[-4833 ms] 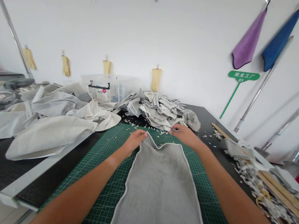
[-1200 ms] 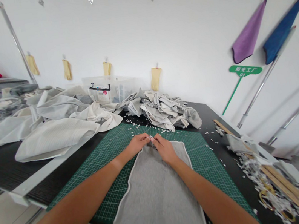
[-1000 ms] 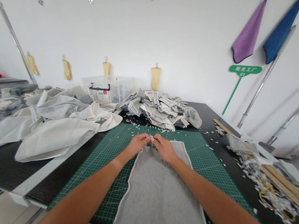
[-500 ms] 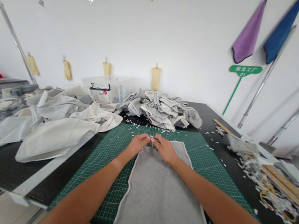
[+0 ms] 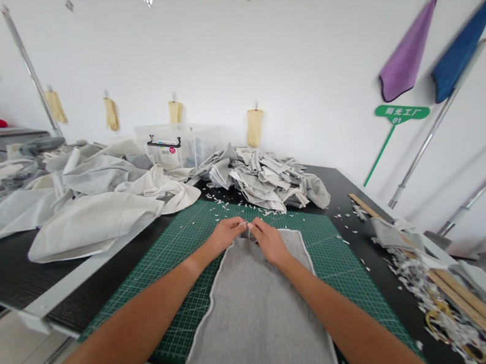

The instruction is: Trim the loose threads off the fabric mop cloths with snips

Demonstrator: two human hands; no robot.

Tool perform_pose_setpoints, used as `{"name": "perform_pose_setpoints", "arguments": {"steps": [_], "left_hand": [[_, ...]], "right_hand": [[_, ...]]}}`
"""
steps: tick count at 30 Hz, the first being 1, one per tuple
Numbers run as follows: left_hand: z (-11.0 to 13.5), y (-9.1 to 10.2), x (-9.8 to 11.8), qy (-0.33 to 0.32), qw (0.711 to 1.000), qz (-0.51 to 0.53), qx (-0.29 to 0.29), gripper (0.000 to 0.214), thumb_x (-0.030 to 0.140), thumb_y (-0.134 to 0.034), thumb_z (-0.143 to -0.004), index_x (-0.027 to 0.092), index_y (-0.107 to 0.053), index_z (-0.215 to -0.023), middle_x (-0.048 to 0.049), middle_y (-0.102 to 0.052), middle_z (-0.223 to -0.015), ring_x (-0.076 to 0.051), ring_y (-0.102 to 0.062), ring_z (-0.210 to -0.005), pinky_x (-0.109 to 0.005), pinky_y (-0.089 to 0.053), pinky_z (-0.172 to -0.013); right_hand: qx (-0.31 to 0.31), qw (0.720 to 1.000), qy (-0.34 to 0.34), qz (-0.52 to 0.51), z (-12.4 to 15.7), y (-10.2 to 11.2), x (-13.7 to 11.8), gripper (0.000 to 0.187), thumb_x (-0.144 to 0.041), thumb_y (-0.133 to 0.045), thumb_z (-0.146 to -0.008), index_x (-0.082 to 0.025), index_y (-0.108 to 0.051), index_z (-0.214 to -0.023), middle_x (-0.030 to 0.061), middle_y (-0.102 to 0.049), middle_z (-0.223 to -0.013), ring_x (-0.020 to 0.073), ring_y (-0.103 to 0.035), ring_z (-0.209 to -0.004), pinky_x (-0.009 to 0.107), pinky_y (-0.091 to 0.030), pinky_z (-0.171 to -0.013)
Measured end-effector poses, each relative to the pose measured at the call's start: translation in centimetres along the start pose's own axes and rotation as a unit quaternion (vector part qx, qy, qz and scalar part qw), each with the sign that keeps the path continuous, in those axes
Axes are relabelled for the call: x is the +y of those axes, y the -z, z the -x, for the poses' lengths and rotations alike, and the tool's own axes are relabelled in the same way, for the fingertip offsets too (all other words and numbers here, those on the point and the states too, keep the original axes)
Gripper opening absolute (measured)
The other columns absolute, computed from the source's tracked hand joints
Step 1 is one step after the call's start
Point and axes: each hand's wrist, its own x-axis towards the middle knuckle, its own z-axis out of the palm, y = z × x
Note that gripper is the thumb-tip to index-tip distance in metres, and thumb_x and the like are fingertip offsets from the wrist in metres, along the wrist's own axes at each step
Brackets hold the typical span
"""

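A grey cloth (image 5: 261,322) with a white stitched edge lies over the green cutting mat (image 5: 356,278), its near end hanging past the table's front edge. My left hand (image 5: 229,233) pinches the cloth's far edge from the left. Close beside it, my right hand (image 5: 267,239) pinches the same edge from the right. The fingertips of both hands nearly meet, and the cloth is bunched up between them. Fingers hide the exact spot they grip.
Heaped grey and white fabric pieces (image 5: 265,175) lie behind the mat, among scattered scraps. Larger cloths (image 5: 95,222) cover the left side. Wooden strips (image 5: 473,305), scissors (image 5: 437,323) and trimmings line the right edge. A clear plastic box (image 5: 165,148) stands by the wall.
Both hands stay at the cloth's far edge, with only slight finger movement. The whole view has shifted a little.
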Motion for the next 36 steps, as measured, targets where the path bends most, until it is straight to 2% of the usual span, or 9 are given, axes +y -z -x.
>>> {"name": "perform_pose_setpoints", "arguments": {"steps": [5,8,10,14,20,25,30,34,36], "left_hand": [[0.0,0.0,0.1,-0.004,1.0,-0.006,0.004,0.04,0.051,-0.055,-0.089,0.014,-0.069,-0.086,0.0001,-0.063,-0.076,-0.013,-0.053,-0.07,-0.022,-0.041,-0.065],[-0.1,-0.1,-0.1,-0.013,1.0,-0.012,0.002,0.039,0.05,-0.054,-0.091,0.013,-0.068,-0.087,0.0,-0.063,-0.075,-0.012,-0.052,-0.067,-0.022,-0.04,-0.064],[-0.2,-0.2,-0.2,-0.02,1.0,-0.022,0.003,0.039,0.049,-0.054,-0.091,0.013,-0.069,-0.088,-0.0003,-0.063,-0.075,-0.012,-0.052,-0.067,-0.023,-0.04,-0.065],[-0.2,-0.3,-0.3,-0.024,0.998,-0.058,0.017,0.039,0.05,-0.055,-0.09,0.014,-0.07,-0.089,-0.0002,-0.062,-0.074,-0.012,-0.051,-0.066,-0.022,-0.037,-0.062],[0.6,-0.7,0.6,-0.012,0.995,-0.092,0.045,0.033,0.048,-0.059,-0.088,0.018,-0.064,-0.102,0.007,-0.047,-0.057,-0.011,-0.042,-0.054,-0.021,-0.028,-0.052],[0.7,-0.8,1.1,-0.019,0.994,-0.1,0.037,0.033,0.048,-0.058,-0.089,0.019,-0.064,-0.104,0.0072,-0.047,-0.058,-0.011,-0.043,-0.055,-0.021,-0.028,-0.053],[0.5,-0.7,1.5,-0.037,0.995,-0.093,0.0,0.03,0.043,-0.059,-0.087,0.016,-0.07,-0.092,0.0006,-0.065,-0.078,-0.016,-0.056,-0.071,-0.023,-0.039,-0.063],[0.6,0.3,3.0,0.012,0.996,-0.06,-0.071,0.037,0.049,-0.059,-0.086,0.015,-0.075,-0.091,-0.0007,-0.07,-0.078,-0.02,-0.061,-0.073,-0.025,-0.044,-0.064],[0.6,1.1,4.2,0.042,0.994,-0.05,-0.093,0.04,0.051,-0.061,-0.084,0.014,-0.075,-0.089,-0.0015,-0.07,-0.075,-0.02,-0.062,-0.07,-0.025,-0.044,-0.061]], "right_hand": [[0.038,0.995,-0.045,-0.083,-0.7,0.0,0.7,0.039,-0.054,-0.041,-0.096,-0.022,-0.054,-0.079,-0.0018,-0.055,-0.069,0.016,-0.052,-0.066,0.025,-0.038,-0.062],[0.014,0.985,-0.09,-0.144,-1.1,0.1,1.1,0.038,-0.059,-0.048,-0.091,-0.022,-0.056,-0.083,-0.0056,-0.044,-0.057,0.0133,-0.04,-0.05,0.024,-0.032,-0.05],[0.004,0.983,-0.09,-0.16,-1.3,0.2,1.3,0.036,-0.059,-0.056,-0.086,-0.022,-0.059,-0.087,-0.007,-0.041,-0.055,0.0121,-0.035,-0.047,0.024,-0.028,-0.047],[0.017,0.99,-0.059,-0.128,-1.4,0.3,1.4,0.035,-0.055,-0.065,-0.08,-0.02,-0.065,-0.085,-0.0054,-0.047,-0.06,0.0114,-0.038,-0.051,0.023,-0.029,-0.049],[-0.025,0.986,-0.082,-0.142,-1.6,0.5,1.7,0.036,-0.053,-0.061,-0.081,-0.019,-0.069,-0.083,-0.0055,-0.046,-0.053,0.0114,-0.039,-0.049,0.022,-0.03,-0.048],[-0.021,0.984,-0.095,-0.149,-2.1,1.3,1.3,0.034,-0.052,-0.062,-0.079,-0.019,-0.068,-0.076,-0.0055,-0.044,-0.05,0.0111,-0.04,-0.048,0.021,-0.03,-0.046],[0.05,0.975,-0.112,-0.185,-3.6,4.4,0.0,0.032,-0.05,-0.066,-0.077,-0.018,-0.067,-0.082,-0.0083,-0.037,-0.045,0.0087,-0.032,-0.041,0.021,-0.024,-0.041],[0.127,0.954,-0.094,-0.254,-4.6,9.3,-2.1,0.033,-0.048,-0.07,-0.077,-0.017,-0.064,-0.087,-0.011,-0.032,-0.045,0.0061,-0.023,-0.038,0.02,-0.016,-0.038],[0.188,0.94,-0.071,-0.276,-4.7,12.3,-3.5,0.034,-0.046,-0.074,-0.074,-0.017,-0.063,-0.086,-0.0115,-0.031,-0.045,0.0049,-0.022,-0.038,0.02,-0.014,-0.036]]}}
